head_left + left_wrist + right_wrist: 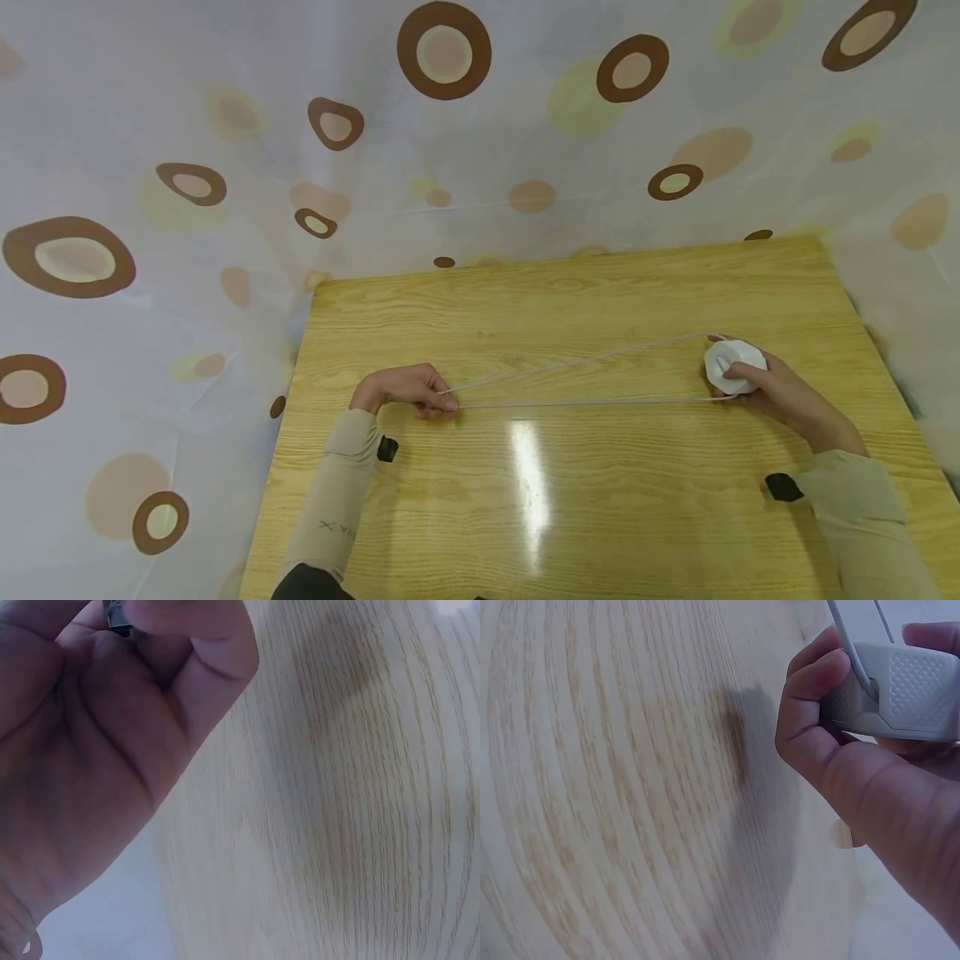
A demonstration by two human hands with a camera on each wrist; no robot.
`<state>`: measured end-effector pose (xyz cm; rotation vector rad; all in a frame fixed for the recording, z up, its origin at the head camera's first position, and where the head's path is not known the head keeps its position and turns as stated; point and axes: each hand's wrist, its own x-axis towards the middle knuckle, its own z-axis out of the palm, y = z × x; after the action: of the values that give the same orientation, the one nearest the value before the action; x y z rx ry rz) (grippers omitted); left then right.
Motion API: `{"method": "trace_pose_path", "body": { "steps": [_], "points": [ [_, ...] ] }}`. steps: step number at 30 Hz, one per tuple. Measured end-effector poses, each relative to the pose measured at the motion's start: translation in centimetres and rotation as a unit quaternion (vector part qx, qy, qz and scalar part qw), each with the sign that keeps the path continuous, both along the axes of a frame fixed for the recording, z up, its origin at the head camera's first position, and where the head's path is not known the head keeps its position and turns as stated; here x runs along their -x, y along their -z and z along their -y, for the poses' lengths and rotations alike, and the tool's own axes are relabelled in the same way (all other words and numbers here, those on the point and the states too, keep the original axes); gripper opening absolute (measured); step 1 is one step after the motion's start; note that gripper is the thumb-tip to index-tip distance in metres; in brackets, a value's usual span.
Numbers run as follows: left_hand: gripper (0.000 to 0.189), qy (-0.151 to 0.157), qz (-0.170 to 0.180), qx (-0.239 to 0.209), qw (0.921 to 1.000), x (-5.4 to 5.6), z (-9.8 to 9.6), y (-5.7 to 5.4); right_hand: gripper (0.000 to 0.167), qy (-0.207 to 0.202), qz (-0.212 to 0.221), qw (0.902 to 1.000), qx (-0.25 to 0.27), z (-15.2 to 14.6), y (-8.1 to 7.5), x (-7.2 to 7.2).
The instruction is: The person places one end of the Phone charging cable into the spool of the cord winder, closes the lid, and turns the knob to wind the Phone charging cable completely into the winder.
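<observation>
My right hand (pixel 780 396) grips a white, many-sided cable reel (pixel 718 358) above the right of the table, thumb across its face. Its side has a dimpled texture, and a cable (pixel 849 645) comes out of a slot there in the right wrist view. Two strands of this thin white cable (pixel 585 403) stretch nearly straight across to my left hand (pixel 412 390), which pinches their ends between curled fingers and thumb. In the left wrist view a small, shiny dark piece (pixel 116 616), perhaps a plug, peeks from between those fingers; the rest is hidden.
Beneath both hands lies a wood-grain table (pixel 600 500) with a bright light reflection near its middle. A white curtain-like sheet (pixel 480 142) with brown and beige spots surrounds the table's back and sides. Black wrist devices (pixel 784 487) sit at both sleeves.
</observation>
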<state>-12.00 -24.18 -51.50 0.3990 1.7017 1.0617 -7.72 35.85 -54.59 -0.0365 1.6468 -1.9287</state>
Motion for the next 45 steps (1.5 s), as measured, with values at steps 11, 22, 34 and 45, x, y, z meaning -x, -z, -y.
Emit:
{"method": "trace_pose_path", "body": {
  "steps": [11, 22, 34, 45],
  "points": [
    [0.036, -0.006, 0.001, -0.014, 0.9999, -0.3, 0.0, 0.0, 0.051, 0.014, 0.019, 0.9996, 0.014, -0.2, 0.2, -0.1],
    [0.036, -0.005, 0.005, -0.010, 0.9999, -0.3, -0.1, 0.6, 0.049, 0.019, 0.044, 0.9980, 0.041, 0.1, 0.4, -0.2],
    [0.033, -0.048, -0.011, 0.002, 0.9988, -0.1, 0.4, 0.8, 0.053, -0.011, 0.052, 0.9918, 0.116, 0.7, 0.5, 0.3],
    [0.032, -0.050, -0.009, 0.017, 0.9985, 1.0, 0.8, 0.7, 0.047, -0.001, 0.036, 0.9984, 0.044, 1.0, 0.6, 0.1]
  ]
}}
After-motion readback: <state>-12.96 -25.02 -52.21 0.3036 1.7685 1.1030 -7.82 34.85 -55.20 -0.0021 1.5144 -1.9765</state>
